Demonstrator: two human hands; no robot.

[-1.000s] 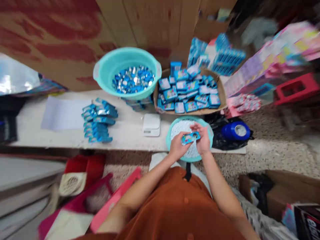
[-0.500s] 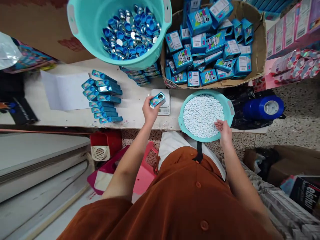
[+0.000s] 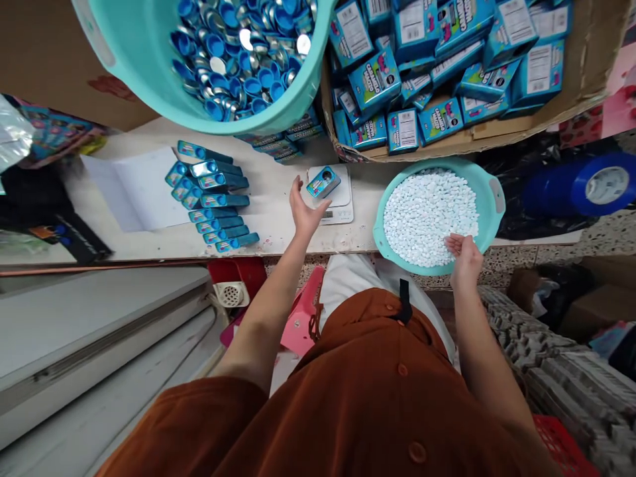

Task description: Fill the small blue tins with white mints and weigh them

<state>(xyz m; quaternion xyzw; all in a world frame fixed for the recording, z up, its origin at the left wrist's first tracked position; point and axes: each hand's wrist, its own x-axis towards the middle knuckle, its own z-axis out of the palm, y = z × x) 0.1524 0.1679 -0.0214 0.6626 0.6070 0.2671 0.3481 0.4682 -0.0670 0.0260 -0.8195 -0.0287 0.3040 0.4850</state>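
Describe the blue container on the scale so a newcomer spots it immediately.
On the white worktop, between the clustered containers and the bowl of white pellets, sits a small white scale. The blue container sits on it, beside the open left hand. Unlike the cluster, it's alone, a dark hole showing on top.

The person's rust-brown top (image 3: 358, 397) has short sleeves (image 3: 199, 414), round buttons (image 3: 417, 452) (similar shade, spaced down the front); white trousers (image 3: 342, 277); black strap (image 3: 405, 301) at the waist
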